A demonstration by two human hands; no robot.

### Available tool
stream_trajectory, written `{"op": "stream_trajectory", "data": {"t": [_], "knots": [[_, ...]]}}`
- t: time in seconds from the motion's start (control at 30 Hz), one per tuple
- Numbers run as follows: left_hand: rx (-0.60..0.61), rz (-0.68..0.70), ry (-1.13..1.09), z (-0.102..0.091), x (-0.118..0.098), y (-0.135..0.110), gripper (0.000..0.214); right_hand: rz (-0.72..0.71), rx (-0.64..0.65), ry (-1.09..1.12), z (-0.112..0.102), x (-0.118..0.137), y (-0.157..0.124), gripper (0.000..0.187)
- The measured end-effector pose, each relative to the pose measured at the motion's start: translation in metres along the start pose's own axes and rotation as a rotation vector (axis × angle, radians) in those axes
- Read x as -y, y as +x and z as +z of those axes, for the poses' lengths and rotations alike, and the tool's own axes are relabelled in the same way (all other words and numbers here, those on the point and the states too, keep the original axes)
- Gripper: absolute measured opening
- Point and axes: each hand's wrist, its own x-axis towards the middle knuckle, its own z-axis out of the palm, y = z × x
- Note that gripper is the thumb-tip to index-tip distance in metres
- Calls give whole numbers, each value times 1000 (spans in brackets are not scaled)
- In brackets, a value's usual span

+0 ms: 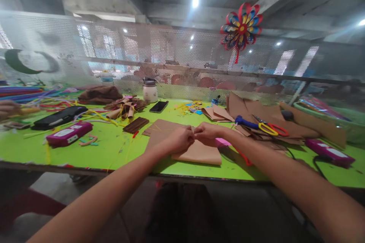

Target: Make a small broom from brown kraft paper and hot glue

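Observation:
A folded sheet of brown paper [199,155] lies at the table's near edge, its rounded fold facing me. At its far side my left hand [184,138] is closed, fingers pinched on the paper. My right hand [207,133] meets it fingertip to fingertip, also pinching there. The fingers hide the exact spot they grip. Under and behind the folded sheet is more flat brown paper [159,127]. A pink piece of paper [222,142] shows beneath my right wrist.
Scissors with yellow and red handles [268,129] rest on a brown paper pile [256,112] at right. Purple boxes [70,133] flank both sides. A phone [159,106], a jar [149,90] and a black case [59,117] stand farther back. Another person's hand [8,110] is far left.

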Motion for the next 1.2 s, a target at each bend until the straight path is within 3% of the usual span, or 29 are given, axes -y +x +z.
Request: {"op": "stream_trajectory", "data": {"t": [0.17, 0.4, 0.53, 0.7, 0.83, 0.9, 1.2], "knots": [[-7, 55, 28, 6, -3, -6, 23, 14, -28, -216, 5, 5, 4, 18], [34, 85, 125, -3, -11, -9, 25, 56, -145, -408, 5, 12, -2, 22], [61, 99, 166, -4, -10, -6, 27, 52, -314, -468, 12, 37, -30, 20], [94, 153, 183, 1, -4, 0, 26, -111, -343, -522, 56, 84, -79, 26], [125, 225, 196, 3, -3, 0, 24, -75, -369, -563, 93, 101, -100, 60], [108, 250, 218, 3, -6, -2, 24, -42, -358, -560, 103, 100, -103, 67], [77, 400, 435, 3, -11, -8, 24, -23, -330, -574, 107, 98, -104, 81]]}}
